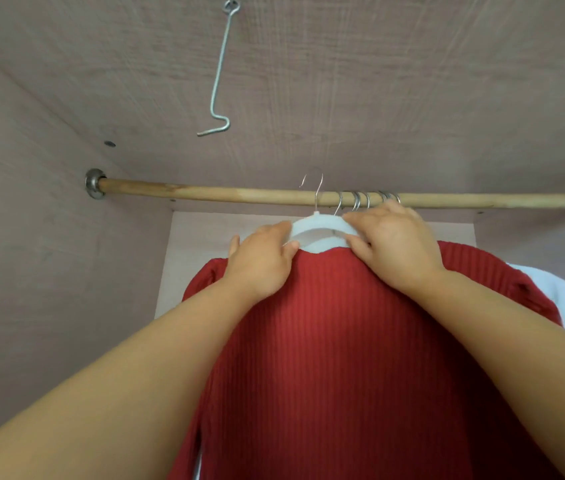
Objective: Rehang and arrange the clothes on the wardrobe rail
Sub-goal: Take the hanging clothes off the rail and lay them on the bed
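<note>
Two grips, left hand [260, 261] and right hand [392, 240], each pinch the white hanger [319, 230], red sweater [326, 341] on it just under the rail [205, 194]. Hook [319, 192] maybe not over yet; tilting could snag the neighbouring hooks [357, 199].

A bent metal wire hook [219, 69] hangs from an eye screw [231, 5] at upper centre, fixed in the pinkish wood-grain top panel [395, 81]. Small dark screw heads [110, 144] dot the panel's left and right edges.
</note>
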{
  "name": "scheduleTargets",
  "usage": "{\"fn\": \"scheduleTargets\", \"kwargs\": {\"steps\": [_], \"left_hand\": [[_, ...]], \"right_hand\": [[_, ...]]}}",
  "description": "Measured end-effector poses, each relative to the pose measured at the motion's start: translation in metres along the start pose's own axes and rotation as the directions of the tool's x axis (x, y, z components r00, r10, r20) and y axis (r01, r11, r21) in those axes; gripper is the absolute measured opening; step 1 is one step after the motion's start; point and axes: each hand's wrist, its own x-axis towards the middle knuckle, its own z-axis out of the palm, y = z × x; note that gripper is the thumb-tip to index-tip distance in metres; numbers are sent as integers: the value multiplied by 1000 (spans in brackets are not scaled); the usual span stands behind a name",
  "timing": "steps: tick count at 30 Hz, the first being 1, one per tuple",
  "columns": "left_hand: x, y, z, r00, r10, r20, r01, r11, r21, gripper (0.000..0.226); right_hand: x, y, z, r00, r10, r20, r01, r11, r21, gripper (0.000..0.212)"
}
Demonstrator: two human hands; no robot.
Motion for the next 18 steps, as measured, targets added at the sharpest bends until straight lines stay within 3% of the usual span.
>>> {"fn": "scheduleTargets", "kwargs": {"steps": [5,10,14,18], "left_hand": [[-4,-15,-32,980,-37,-197,23,997,-75,39],[-73,-43,-69,945,-127,-301,81,984,-161,32],[-148,-65,-93,903,-263,-341,206,959,-193,33],[-231,-75,-114,839,-373,-395,361,926,-109,32]], "right_hand": [[9,-37,-12,995,20,-100,-2,983,183,26],[-15,-94,-11,990,-5,-138,56,927,370,27],[-44,-152,-14,980,-31,-199,131,847,515,27],[-87,-209,-12,981,-58,-184,167,726,667,32]]}}
